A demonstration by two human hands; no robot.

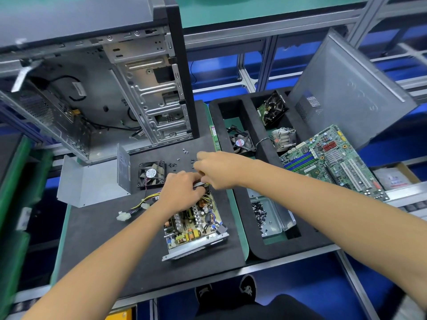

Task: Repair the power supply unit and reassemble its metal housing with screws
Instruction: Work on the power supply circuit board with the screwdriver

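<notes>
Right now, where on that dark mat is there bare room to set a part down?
The near-left stretch of the mat, between the white plugs and the front edge, is bare. It is crowded around the open power supply, both hands, the loose fan, the scattered screws and the bent metal cover.

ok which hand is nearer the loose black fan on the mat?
Left. The left hand sits just right of the loose fan, over the power supply unit; the right hand is further right.

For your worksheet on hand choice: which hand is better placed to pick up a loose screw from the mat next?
Right hand: it lies beside the loose screws, while the left hand rests on the power supply unit.
</notes>
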